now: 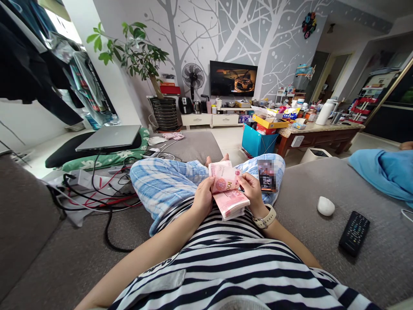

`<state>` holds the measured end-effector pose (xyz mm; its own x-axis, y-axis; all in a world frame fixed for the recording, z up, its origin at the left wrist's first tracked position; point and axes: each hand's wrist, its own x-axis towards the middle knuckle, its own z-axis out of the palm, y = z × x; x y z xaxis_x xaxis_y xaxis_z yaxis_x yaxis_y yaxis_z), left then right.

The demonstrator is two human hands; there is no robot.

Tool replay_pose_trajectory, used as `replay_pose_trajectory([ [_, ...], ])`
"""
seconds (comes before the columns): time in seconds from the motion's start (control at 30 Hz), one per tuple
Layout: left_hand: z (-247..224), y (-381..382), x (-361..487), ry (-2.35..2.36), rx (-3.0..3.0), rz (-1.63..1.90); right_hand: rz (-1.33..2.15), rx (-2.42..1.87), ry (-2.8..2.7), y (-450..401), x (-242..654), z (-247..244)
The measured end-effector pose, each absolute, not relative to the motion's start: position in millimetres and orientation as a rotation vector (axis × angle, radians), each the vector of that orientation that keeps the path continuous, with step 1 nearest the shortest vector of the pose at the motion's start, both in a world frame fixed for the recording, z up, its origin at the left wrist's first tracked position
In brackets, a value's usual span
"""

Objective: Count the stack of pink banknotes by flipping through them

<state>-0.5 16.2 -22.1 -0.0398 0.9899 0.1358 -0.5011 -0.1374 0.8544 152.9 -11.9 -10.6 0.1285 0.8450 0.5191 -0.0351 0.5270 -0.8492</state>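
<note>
A stack of pink banknotes [229, 202] is between my two hands above my lap, folded over so that its upper part fans away from me. My left hand [204, 196] is closed round the left side of the notes. On the right, my right hand [253, 193] pinches the edge of a note between thumb and fingers; a pale watch [265, 217] is on that wrist. A phone [266, 175] with a blurred screen rests on my right knee, just beyond my right hand.
On the grey sofa [309, 237] to the right lie a white mouse [325, 206], a black remote [354, 232] and blue cloth [383, 172]. Tangled cables [93, 198] and a laptop [109, 137] are at the left. A cluttered table [318, 127] stands ahead.
</note>
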Motion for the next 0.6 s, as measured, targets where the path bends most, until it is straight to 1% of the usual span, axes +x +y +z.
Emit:
replay_pose_trajectory([
  [0.6, -22.4, 14.6, -0.4, 0.737, 0.91, 1.486, 0.753, -0.819, -1.281, -16.7, 151.4, -6.4],
])
